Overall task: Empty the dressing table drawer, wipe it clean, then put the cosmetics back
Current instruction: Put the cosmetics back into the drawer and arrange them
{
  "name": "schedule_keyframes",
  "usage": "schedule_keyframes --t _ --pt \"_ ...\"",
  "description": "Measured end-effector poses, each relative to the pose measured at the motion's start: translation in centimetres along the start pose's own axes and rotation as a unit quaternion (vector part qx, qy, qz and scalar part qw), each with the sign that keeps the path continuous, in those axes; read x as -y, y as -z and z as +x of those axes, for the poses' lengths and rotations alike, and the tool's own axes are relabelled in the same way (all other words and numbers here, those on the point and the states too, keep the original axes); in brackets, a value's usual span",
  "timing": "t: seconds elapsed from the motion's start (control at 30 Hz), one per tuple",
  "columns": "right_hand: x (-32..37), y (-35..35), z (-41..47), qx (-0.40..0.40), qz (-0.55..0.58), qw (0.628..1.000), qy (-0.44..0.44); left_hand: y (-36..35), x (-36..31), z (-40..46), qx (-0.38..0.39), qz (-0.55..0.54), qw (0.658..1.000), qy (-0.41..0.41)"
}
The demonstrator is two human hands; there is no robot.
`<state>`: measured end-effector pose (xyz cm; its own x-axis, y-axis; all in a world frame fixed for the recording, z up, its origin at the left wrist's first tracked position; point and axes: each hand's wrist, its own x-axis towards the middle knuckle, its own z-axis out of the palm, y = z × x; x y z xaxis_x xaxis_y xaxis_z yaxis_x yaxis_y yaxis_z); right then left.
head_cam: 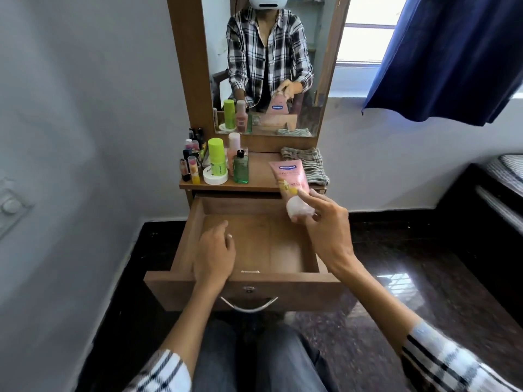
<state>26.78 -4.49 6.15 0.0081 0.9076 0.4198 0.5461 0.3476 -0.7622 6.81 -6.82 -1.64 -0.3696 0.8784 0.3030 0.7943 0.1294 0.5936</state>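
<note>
Head view: drawer [294, 206] was pulled out, inside bare. Right hand [325, 222] gripped the pink tube [287, 176] by its white cap end, over the drawer's back right corner. Left hand [213, 251] hung loosely curled above the drawer floor, holding nothing. Other cosmetics [216, 162] and a cloth [308, 164] sat on the tabletop. Best guess: lay the tube flat against a wall, leaving room. Tube label illegible; whether it was going in or out, unclear.

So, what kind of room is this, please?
Most likely a bedroom at home. A dressing table with a mirror and cosmetics stands by a curtained window, and the edge of what seems a bed shows at the right.
</note>
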Motion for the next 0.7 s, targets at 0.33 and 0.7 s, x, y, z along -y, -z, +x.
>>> schedule_keyframes --t 0.33,0.7 --pt "-3.0 0.6 -4.5 0.099 -0.055 0.989 -0.095 0.5 -0.5 -0.4 0.041 0.03 0.998 0.039" --pt "-3.4 -2.0 -3.9 0.153 -0.203 0.956 -0.144 -0.1 -0.1 -0.1 0.03 0.02 0.998 0.046"
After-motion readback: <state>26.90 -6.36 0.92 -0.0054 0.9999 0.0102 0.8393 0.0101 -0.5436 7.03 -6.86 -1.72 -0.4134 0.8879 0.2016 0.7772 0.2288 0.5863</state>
